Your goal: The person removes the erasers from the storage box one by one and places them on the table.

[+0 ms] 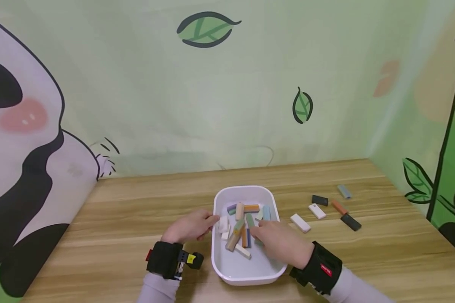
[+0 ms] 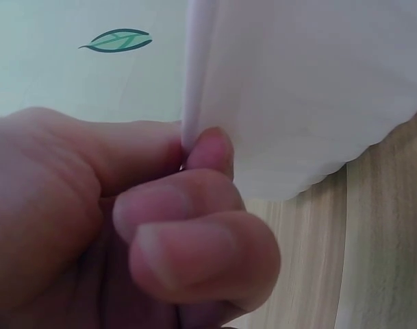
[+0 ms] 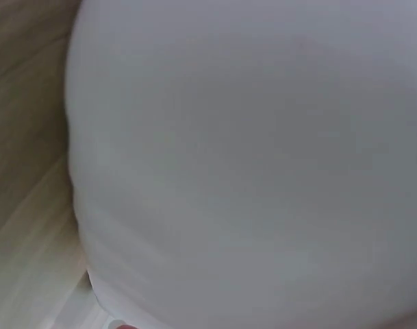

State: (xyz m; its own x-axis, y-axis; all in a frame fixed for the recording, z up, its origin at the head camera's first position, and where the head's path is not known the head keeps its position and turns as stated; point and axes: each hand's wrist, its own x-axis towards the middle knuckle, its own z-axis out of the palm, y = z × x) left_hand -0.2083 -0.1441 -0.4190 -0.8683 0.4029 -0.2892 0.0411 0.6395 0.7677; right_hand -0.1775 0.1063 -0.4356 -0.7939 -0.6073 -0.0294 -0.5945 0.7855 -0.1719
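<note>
A white plastic bin stands on the table with several small stick-like blocks in it, among them a brown block and a white block. My left hand pinches the bin's left rim between thumb and forefinger, as the left wrist view shows close up; its other fingers curl outside the wall. Inside the bin's right half, my right hand reaches down with its fingertips at a green block. Whether it grips that block cannot be told. The right wrist view shows mostly the bin's outer wall, no fingers.
Right of the bin, loose blocks lie on the wooden table: a white block, another white block, a black block, an orange-red block touching a black one, and a grey-blue block. A printed curtain hangs behind.
</note>
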